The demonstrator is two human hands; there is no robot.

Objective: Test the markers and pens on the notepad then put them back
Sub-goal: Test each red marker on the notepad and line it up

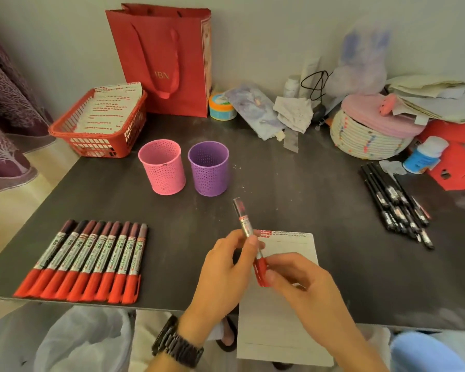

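pink cup (162, 167) behind, marker row (83, 261) left, black pens (395, 205) right.
left hand (223, 269) grips a silver marker (243, 216), right hand (304, 285) pinches its red cap (261, 272) over the notepad (293, 245).

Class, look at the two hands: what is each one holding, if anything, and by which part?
Both hold one marker: the left hand grips its silver barrel near the middle, and the right hand pinches the red cap at its lower end.

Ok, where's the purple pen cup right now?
In the head view the purple cup stands upright on the dark table, left of centre, just to the right of the pink cup.
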